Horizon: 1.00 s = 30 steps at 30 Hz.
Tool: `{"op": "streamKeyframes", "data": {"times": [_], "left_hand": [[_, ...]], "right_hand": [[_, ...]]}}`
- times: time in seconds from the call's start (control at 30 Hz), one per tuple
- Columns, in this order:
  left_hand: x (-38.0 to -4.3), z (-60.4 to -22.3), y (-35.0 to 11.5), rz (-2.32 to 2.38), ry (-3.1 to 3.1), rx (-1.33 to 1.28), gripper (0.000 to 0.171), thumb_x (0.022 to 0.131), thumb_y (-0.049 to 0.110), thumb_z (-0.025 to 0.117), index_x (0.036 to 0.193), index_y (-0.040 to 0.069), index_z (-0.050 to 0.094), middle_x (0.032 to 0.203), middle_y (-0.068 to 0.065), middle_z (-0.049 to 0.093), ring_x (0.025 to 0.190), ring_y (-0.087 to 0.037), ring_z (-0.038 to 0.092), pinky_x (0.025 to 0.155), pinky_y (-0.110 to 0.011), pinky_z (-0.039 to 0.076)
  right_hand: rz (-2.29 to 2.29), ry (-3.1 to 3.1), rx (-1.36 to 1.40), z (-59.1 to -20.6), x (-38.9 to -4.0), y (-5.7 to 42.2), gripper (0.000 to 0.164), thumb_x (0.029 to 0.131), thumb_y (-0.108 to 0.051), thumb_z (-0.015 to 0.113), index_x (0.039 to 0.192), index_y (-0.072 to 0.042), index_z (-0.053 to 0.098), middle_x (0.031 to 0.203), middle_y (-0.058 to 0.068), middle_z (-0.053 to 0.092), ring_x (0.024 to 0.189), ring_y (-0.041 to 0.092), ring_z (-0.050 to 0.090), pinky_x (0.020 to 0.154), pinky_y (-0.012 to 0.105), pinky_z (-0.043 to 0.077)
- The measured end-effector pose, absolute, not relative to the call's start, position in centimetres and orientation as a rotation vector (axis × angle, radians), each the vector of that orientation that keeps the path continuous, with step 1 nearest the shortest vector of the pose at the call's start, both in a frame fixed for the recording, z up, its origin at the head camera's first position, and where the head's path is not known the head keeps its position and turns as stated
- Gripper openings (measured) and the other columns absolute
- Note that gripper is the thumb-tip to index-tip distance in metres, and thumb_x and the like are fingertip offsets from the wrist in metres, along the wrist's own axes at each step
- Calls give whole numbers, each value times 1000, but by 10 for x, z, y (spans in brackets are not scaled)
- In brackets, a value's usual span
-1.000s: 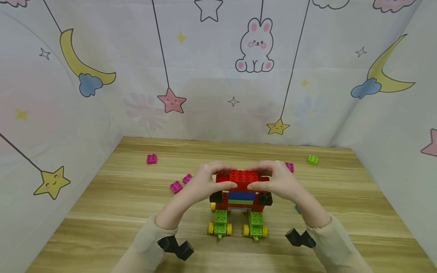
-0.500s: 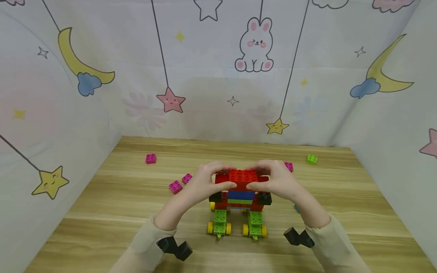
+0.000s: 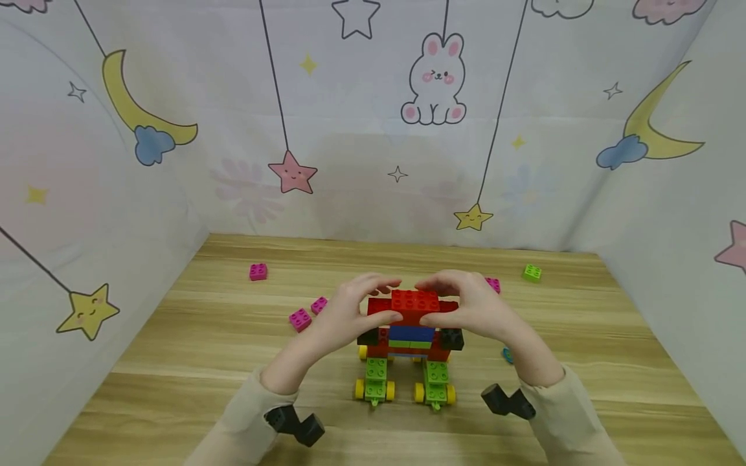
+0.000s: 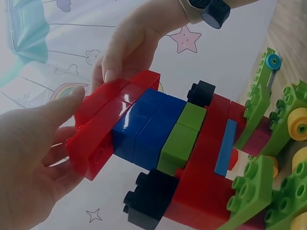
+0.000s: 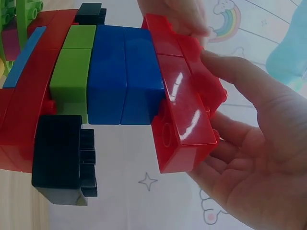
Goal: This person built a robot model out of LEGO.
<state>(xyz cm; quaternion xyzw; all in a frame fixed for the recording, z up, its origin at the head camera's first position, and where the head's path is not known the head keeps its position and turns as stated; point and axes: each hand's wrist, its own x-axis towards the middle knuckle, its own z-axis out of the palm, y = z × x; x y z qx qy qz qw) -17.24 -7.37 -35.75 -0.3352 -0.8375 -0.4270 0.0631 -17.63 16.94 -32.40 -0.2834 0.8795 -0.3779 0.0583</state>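
A figure of stacked toy building bricks stands upright on the table, with red bricks [image 3: 415, 301] on top, blue bricks [image 3: 410, 333] and lime green ones [image 4: 184, 139] below. Black bricks [image 5: 57, 158] jut out at both sides. Two green feet [image 3: 375, 382] with yellow wheels carry it. My left hand [image 3: 348, 309] and right hand [image 3: 474, 307] arch over the top from either side. Both thumbs lie at the near face of the top red bricks; the other fingers are spread loosely behind and above, apart from the bricks' studs. Part of the red upper layer is hidden by the hands.
Pink bricks [image 3: 300, 320] lie to the left, another pink brick [image 3: 258, 272] farther back. Behind my right hand is a pink brick [image 3: 493, 285], with a lime brick [image 3: 532, 272] beyond. A small blue wheel [image 3: 508, 355] shows beside my right wrist. Patterned cloth encloses the table.
The fingers of both hands have lifted and loosened from the back of the top red bricks. The brick figure has stayed in place.
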Motion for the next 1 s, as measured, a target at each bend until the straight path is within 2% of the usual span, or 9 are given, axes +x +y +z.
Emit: {"op": "streamKeyframes", "data": {"times": [0.1, 0.33, 0.47, 0.57, 0.67, 0.8, 1.0], "left_hand": [[-172, -356, -78, -1287, -2490, -1017, 44, 87, 18, 74, 128, 7, 63, 123, -8, 66, 108, -25, 61, 89, -40, 54], [-171, -353, -91, -1267, -2407, -997, 36, 89, 13, 70, 124, 5, 65, 122, -9, 67, 107, -23, 62, 92, -42, 53], [-172, -355, -99, -1270, -2396, -959, 35, 89, 11, 70, 123, 4, 65, 122, -11, 67, 106, -25, 62, 90, -45, 54], [-175, -359, -108, -1254, -2405, -909, 34, 89, 11, 70, 122, 4, 66, 122, -13, 66, 104, -26, 62, 80, -38, 57], [-179, -365, -118, -1226, -2413, -863, 34, 90, 9, 69, 123, 4, 66, 121, -14, 67, 102, -28, 63, 76, -35, 57], [-188, -375, -132, -1214, -2414, -814, 34, 89, 6, 69, 123, 2, 65, 120, -16, 67, 104, -30, 63, 87, -44, 55], [-200, -393, -155, -1227, -2473, -723, 37, 89, 6, 70, 124, 0, 63, 121, -19, 65, 108, -33, 62, 92, -51, 52]], "right_hand": [[-1152, 2665, -892, -323, -177, 166, 45, 84, -20, 76, 124, -1, 63, 119, 12, 68, 109, 29, 64, 95, 51, 52], [-1190, 2693, -935, -327, -177, 157, 37, 84, -19, 77, 117, -4, 68, 112, 9, 71, 98, 23, 67, 85, 39, 58], [-1199, 2718, -907, -330, -176, 155, 37, 84, -19, 78, 116, -5, 69, 111, 9, 71, 95, 21, 67, 85, 40, 57], [-1194, 2724, -873, -332, -177, 154, 37, 84, -20, 78, 117, -5, 69, 112, 9, 71, 97, 22, 66, 87, 42, 56], [-1194, 2719, -845, -333, -177, 153, 38, 84, -20, 78, 117, -6, 70, 112, 8, 71, 98, 22, 66, 87, 40, 56], [-1202, 2712, -813, -333, -176, 153, 37, 83, -21, 78, 117, -7, 70, 112, 8, 71, 97, 22, 66, 84, 36, 56], [-1217, 2704, -769, -332, -175, 153, 37, 83, -21, 78, 117, -8, 70, 112, 8, 71, 97, 22, 65, 82, 35, 56]]}}
